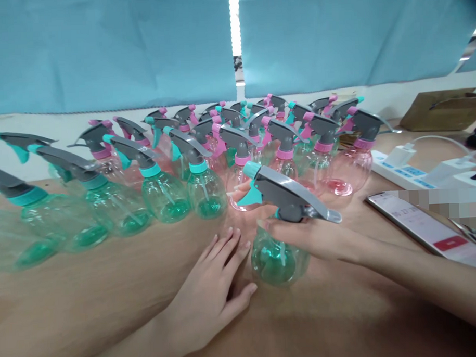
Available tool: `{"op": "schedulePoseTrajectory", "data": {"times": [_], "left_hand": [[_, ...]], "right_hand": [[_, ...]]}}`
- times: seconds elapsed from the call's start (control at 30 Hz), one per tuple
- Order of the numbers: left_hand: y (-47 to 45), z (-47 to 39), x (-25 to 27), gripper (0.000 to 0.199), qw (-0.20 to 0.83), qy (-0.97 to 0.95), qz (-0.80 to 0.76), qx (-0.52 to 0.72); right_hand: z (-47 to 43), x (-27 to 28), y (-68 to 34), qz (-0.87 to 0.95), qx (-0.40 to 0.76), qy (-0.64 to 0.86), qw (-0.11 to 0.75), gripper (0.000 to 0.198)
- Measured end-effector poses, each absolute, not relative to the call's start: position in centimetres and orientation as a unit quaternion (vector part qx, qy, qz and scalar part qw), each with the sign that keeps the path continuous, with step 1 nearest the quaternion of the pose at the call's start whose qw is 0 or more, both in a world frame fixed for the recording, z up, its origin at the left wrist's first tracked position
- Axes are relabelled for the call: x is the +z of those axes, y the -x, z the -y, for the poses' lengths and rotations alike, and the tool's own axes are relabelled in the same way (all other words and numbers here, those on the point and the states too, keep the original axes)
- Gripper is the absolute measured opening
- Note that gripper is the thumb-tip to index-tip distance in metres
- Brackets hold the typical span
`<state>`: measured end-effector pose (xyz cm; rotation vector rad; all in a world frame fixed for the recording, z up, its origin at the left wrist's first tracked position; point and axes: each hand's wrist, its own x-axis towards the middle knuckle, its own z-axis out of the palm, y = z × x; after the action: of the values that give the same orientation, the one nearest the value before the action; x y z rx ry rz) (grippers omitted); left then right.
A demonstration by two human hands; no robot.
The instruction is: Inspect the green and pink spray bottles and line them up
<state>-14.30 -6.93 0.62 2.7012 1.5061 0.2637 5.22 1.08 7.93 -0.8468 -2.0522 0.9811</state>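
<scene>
A green see-through spray bottle (278, 263) with a grey and turquoise trigger head stands upright in front of me. My right hand (302, 236) is around its neck, just under the trigger head; some of the fingers are hidden behind it. To the left of that bottle, my left hand (216, 283) lies flat on the wooden table (121, 302) with fingers stretched out and nothing in it. Beyond my hands is a row of green spray bottles (166, 196), and behind and to the right are pink spray bottles (349, 167) with pink collars.
At the right, a phone (423, 224) lies face up beside a white power strip (405, 170) with plugs and cables. A brown cardboard piece (442, 109) is at the back right. Blue curtains (108, 53) hang behind the crowded bottles.
</scene>
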Motion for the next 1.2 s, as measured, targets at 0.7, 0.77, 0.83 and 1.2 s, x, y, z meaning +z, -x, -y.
{"op": "schedulePoseTrajectory", "data": {"times": [0.7,0.77,0.83,1.2], "left_hand": [[14.0,7.0,0.9,0.056,0.053,-0.857,-0.508,0.072],[14.0,7.1,0.9,0.055,0.056,-0.858,-0.505,0.073],[14.0,7.1,0.8,0.056,0.059,-0.859,-0.504,0.071],[14.0,7.1,1.1,0.054,0.062,-0.858,-0.506,0.069]], "right_hand": [[-1.3,7.4,-5.3,0.758,0.468,0.296,0.344,0.041],[-1.2,7.5,-5.3,0.759,0.479,0.285,0.336,0.041],[-1.2,7.4,-5.4,0.759,0.482,0.280,0.337,0.041],[-1.1,8.1,-5.1,0.776,0.442,0.270,0.359,0.042]]}}
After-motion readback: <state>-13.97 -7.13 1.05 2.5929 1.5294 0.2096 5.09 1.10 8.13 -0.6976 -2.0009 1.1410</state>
